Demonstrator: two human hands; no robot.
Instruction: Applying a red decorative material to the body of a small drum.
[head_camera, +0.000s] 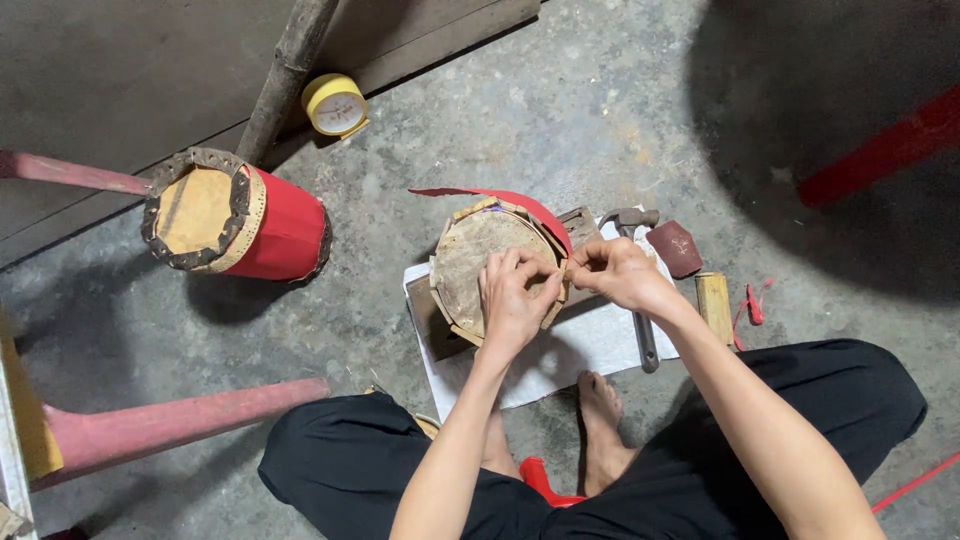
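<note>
One small drum frame (490, 268) lies tipped on a white sheet (590, 345) on the concrete floor (560, 110), its round tan face toward the camera, a red strip (520, 203) curling off its top edge. Judged: light, rigid at the rim, the skin face taut and likely easy to mar; the strip looks thin and floppy. Best hold appears to be the rim, not the face.

Left hand (513, 295) lies on the face near the right rim, fingers curled and pressed close together. Right hand (618, 270) is at the same rim, fingers pinched together on something at the edge; what they pinch is too small to make out.

Just right: a hammer (638, 290), a dark red patch (677, 247), a wooden block (714, 305). Well left: a finished red drum (240, 222) on its side; a yellow tape roll (335, 104) behind it.

Hidden: the frame's underside and far wall; the board beneath it, partly covered.
</note>
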